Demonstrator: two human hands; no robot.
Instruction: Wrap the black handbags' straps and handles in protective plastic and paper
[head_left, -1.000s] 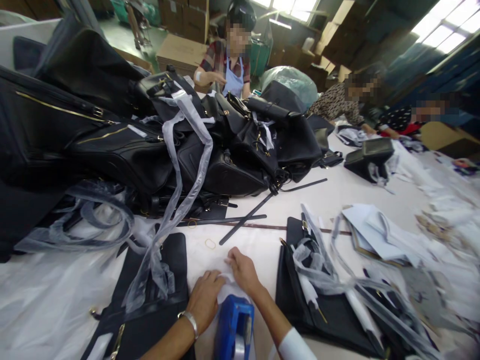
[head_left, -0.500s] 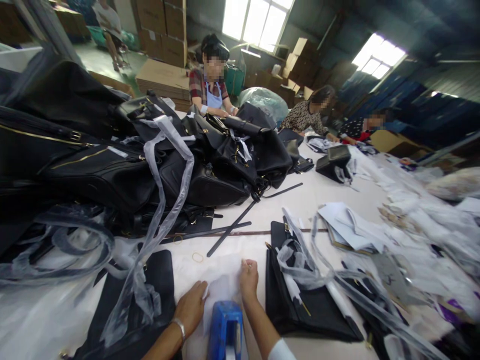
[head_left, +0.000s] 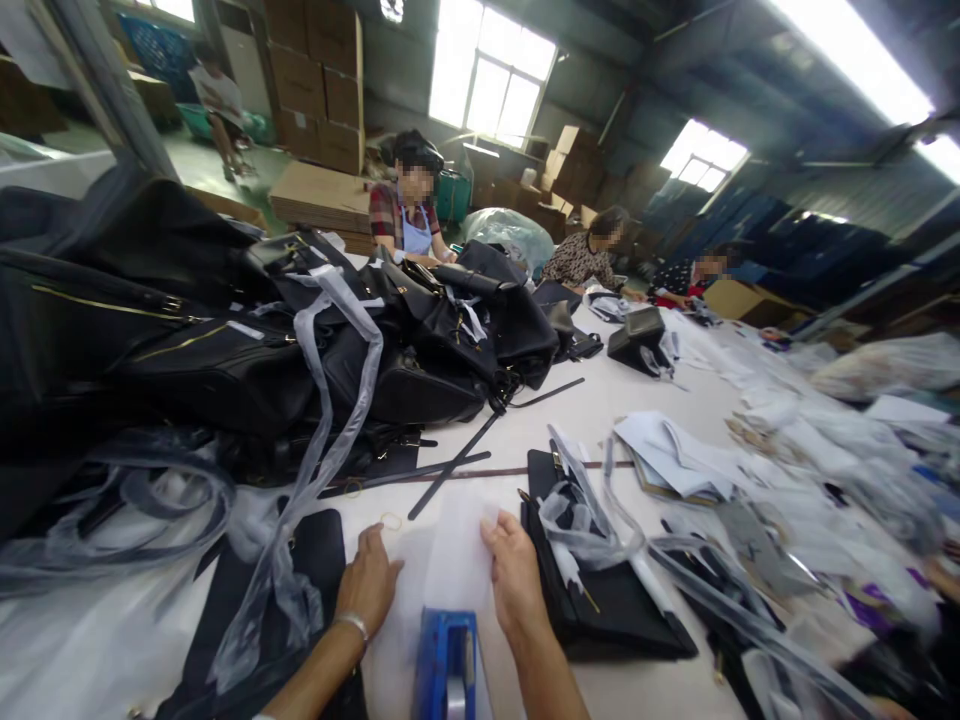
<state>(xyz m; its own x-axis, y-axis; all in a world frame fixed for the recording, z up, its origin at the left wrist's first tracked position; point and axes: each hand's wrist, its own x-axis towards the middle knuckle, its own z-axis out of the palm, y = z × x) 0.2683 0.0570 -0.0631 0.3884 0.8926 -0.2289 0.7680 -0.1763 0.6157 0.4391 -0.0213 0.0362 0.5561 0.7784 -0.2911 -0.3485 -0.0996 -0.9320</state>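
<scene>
My left hand and my right hand hold the two side edges of a thin white translucent sheet spread on the white table. Both hands have their fingers curled onto the sheet's edges. A blue tape dispenser stands between my forearms, close to me. A small gold ring lies just beyond my left hand. A flat black leather piece wrapped in clear plastic strips lies right of my right hand, and another black piece lies left of my left hand.
A large heap of black bags with gold zips and plastic wrap fills the left. Black straps cross the table ahead. White paper and scraps cover the right. Three people work at the far end, with stacked cardboard boxes behind.
The view has tilted upward. My hands moved apart from a bunched white sheet and now hold it spread flat by its side edges.
</scene>
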